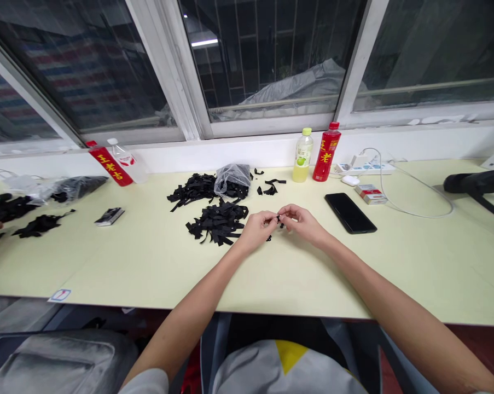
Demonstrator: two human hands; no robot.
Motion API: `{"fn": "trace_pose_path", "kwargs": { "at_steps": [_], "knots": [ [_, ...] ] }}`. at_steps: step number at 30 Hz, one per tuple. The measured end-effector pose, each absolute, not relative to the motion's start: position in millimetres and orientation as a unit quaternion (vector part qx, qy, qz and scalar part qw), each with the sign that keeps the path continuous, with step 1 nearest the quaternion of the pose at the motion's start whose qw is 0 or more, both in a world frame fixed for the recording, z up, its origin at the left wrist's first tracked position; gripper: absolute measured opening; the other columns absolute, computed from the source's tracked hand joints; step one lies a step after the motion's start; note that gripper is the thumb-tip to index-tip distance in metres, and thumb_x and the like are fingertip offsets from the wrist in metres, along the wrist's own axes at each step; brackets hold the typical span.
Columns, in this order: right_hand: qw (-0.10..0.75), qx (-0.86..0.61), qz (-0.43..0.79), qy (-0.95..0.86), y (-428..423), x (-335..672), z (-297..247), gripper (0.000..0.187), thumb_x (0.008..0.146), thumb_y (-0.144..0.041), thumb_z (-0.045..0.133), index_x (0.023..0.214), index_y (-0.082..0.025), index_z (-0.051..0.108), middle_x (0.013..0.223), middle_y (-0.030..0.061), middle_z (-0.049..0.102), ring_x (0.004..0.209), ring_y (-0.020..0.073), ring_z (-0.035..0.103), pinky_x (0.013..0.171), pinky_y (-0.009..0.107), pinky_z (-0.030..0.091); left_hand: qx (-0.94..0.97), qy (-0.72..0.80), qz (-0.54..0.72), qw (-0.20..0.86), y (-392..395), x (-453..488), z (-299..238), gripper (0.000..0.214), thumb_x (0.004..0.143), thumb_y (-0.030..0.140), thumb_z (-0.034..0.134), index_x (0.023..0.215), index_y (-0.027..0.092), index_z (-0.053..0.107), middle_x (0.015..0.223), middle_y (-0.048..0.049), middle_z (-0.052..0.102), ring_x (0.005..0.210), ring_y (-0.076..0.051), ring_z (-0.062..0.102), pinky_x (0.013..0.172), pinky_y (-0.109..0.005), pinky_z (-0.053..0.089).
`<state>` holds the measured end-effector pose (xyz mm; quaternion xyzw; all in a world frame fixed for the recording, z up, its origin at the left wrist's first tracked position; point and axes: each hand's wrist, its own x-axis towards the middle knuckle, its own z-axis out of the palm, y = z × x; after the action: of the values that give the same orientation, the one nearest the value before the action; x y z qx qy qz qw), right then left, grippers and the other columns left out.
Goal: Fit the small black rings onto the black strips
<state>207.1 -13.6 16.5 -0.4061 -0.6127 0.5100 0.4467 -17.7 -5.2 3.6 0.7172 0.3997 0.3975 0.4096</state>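
two hands fill the middle of my feed: the left hand and the right hand meet just below frame centre, their fingertips pressed together, pinching a small black scrap (too small for me to make out its shape). a heap of black strips lies just beside the left hand on the pale yellow desk.

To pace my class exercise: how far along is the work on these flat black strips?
Done, perhaps: a heap of flat black strips nearest the hands. In hand: the left hand and right hand pinch a small black piece. Left, apparently: a black strip tangle beside a clear plastic bag, and loose black scraps. Which heap is finished cannot be confirmed.
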Motion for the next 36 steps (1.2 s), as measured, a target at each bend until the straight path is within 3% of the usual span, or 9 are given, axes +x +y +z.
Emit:
{"fn": "trace_pose_path", "kwargs": {
  "at_steps": [6,10,15,17,26,36],
  "knots": [
    [0.445,-0.383,0.532,-0.61,-14.8,205.6,14.6,0.052,0.084,-0.067,0.109,0.098,-0.026,0.08,0.089,0.0009,0.078,0.077,0.019,0.063,0.074,0.037,0.058,0.727,0.411,0.395,0.382,-7.0,-19.4,3.9,0.035,0.112,0.056,0.083,0.095,0.025,0.087,0.103,-0.0125,0.087,0.103,-0.032,0.076,0.094,-0.044,0.061],
    [0.452,-0.365,0.553,-0.596,-14.1,204.9,11.3,0.061,0.081,-0.072,0.115,0.094,-0.027,0.077,0.095,0.0026,0.081,0.086,0.0214,0.07,0.076,0.036,0.061,0.724,0.405,0.403,0.385,-7.1,-20.8,5.6,0.05,0.118,0.069,0.08,0.096,0.025,0.085,0.099,-0.0114,0.084,0.097,-0.031,0.072,0.092,-0.045,0.061],
    [0.465,-0.345,0.593,-0.56,-15.6,200.3,6.3,0.064,0.083,-0.067,0.117,0.127,-0.027,0.092,0.127,0.0112,0.091,0.118,0.0309,0.083,0.095,0.046,0.076,0.719,0.393,0.415,0.396,-7.6,-20.3,6.9,0.059,0.118,0.081,0.074,0.096,0.027,0.081,0.095,-0.0096,0.08,0.1,-0.032,0.074,0.095,-0.045,0.064],
    [0.454,-0.322,0.611,-0.562,-16.7,197.5,5.3,0.065,0.088,-0.068,0.115,0.134,-0.027,0.095,0.129,0.0128,0.093,0.124,0.0341,0.085,0.099,0.05,0.078,0.715,0.392,0.418,0.402,-7.7,-19.3,5.9,0.059,0.118,0.082,0.074,0.101,0.026,0.083,0.097,-0.0098,0.081,0.102,-0.032,0.076,0.096,-0.045,0.065],
    [0.436,-0.308,0.597,-0.599,-20.6,196.5,10.2,0.057,0.089,-0.078,0.11,0.107,-0.026,0.096,0.101,0.0066,0.085,0.099,0.0282,0.076,0.099,0.048,0.073,0.732,0.394,0.396,0.389,-8.2,-17.6,1.4,0.063,0.12,0.083,0.069,0.092,0.027,0.078,0.09,-0.0093,0.08,0.093,-0.031,0.075,0.096,-0.046,0.064],
    [0.452,-0.32,0.573,-0.604,-21.9,191.4,9.8,0.058,0.088,-0.077,0.107,0.106,-0.024,0.092,0.092,0.0047,0.078,0.093,0.0275,0.069,0.097,0.047,0.065,0.737,0.4,0.393,0.377,-10.0,-19.0,2.7,0.061,0.121,0.081,0.07,0.094,0.027,0.079,0.092,-0.0094,0.082,0.097,-0.032,0.077,0.098,-0.044,0.064]
  ]
}}
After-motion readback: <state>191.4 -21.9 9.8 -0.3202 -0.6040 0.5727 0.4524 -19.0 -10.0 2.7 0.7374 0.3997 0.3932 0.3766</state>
